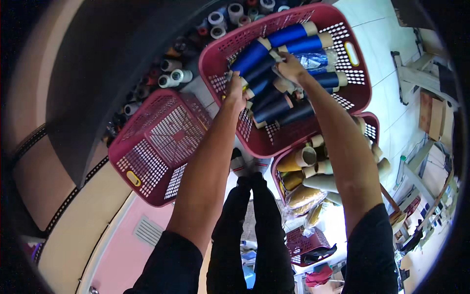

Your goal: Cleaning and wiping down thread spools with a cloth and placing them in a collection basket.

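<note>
A large dark-red basket (289, 142) holds several thread cones, among them a bright blue cone (293, 33) and a navy cone (272, 110). My left hand (236, 93) is at the basket's left side with fingers curled; what they grip, by the yellow-trimmed handle and the cone ends, is hidden. Farther in, my right hand (292, 68) closes around the tube end of a dark-blue thread cone (259, 68). Just right of that hand lies a blue cone in clear plastic (313, 61).
A second dark-red basket (171, 132), with no cones visible inside, stands at the left. Another basket (373, 128) below the large one holds tan and pale cones (307, 156). Several loose spools (181, 77) crowd the far left. Wooden frames (423, 83) stand at the right.
</note>
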### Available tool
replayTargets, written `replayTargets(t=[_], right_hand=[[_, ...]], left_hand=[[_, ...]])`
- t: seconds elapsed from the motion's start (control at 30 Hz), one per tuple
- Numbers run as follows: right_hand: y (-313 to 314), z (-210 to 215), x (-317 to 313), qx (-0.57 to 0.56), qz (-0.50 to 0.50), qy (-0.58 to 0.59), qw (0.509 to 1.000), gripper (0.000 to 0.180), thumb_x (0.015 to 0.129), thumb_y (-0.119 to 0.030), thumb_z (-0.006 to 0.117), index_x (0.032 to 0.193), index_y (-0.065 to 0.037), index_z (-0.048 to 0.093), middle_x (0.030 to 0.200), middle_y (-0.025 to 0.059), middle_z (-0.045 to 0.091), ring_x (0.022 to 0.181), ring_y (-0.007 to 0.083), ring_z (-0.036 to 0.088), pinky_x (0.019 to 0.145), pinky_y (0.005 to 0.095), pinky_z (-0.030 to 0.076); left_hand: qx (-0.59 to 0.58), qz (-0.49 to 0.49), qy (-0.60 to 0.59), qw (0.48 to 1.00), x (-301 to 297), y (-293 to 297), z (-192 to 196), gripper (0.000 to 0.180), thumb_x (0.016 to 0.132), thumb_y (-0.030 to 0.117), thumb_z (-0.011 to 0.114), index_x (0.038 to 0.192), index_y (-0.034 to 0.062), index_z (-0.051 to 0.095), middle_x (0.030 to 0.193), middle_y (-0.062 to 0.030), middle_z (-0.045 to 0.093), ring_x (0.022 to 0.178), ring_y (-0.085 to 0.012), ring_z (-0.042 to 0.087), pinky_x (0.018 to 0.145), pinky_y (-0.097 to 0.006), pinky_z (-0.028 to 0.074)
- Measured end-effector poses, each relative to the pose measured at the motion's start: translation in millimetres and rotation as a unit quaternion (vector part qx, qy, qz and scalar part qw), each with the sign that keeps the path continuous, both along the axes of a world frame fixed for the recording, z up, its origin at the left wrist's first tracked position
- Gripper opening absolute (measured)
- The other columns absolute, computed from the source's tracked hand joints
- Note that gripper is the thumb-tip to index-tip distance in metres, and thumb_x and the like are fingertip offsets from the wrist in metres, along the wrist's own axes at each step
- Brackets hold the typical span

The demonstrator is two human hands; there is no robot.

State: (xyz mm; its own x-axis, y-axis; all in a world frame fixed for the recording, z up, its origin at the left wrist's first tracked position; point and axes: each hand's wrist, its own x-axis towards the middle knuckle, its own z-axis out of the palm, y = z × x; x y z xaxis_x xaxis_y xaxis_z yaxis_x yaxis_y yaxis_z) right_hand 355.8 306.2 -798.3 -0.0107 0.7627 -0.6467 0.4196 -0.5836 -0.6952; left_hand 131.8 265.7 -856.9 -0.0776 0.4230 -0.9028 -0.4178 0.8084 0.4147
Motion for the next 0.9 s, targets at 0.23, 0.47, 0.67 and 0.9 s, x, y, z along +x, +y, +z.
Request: replayTargets(t=[0.23,0.47,0.67,0.9], right_hand=[[30,-136,65,0.14,0.022,-0.144,0.979,0.068,0.097,-0.022,0.069,0.16,-0.002,0.053,0.145,0.0212,0.07,0.133,0.0305,0.066,0.116,0.0393,0.048],[51,-109,4,0.059,-0.011,-0.056,0.997,0.067,0.1,-0.026,0.067,0.162,-0.006,0.053,0.146,0.015,0.07,0.128,0.0238,0.068,0.111,0.0357,0.051],[49,-86,35,0.017,-0.112,0.117,0.987,0.058,0.101,-0.018,0.054,0.158,-0.009,0.059,0.126,0.0061,0.073,0.108,0.0196,0.068,0.1,0.0332,0.054],[-10,42,25,-0.154,-0.149,0.2,0.956,0.036,0.092,-0.022,0.049,0.124,-0.013,0.064,0.094,0.0044,0.065,0.071,0.0172,0.06,0.058,0.0354,0.054]], left_hand=[[-0.034,-0.004,-0.188,0.982,75,4,-15,0.067,0.111,0.059,0.042,0.153,0.0075,0.052,0.14,-0.0158,0.07,0.119,-0.0335,0.074,0.088,-0.051,0.067],[-0.039,0.007,-0.16,0.986,39,14,-28,0.073,0.108,0.071,0.036,0.145,0.0137,0.06,0.132,-0.0134,0.075,0.116,-0.0333,0.077,0.085,-0.054,0.067],[0.017,0.019,0.002,1.0,42,-8,18,0.071,0.103,0.05,0.063,0.154,0.0034,0.045,0.153,-0.019,0.056,0.144,-0.0326,0.054,0.12,-0.052,0.045],[0.131,0.015,0.118,0.984,26,-34,229,0.074,0.102,0.027,0.075,0.157,-0.0003,0.033,0.145,-0.0179,0.049,0.111,-0.0237,0.062,0.094,-0.038,0.056]])
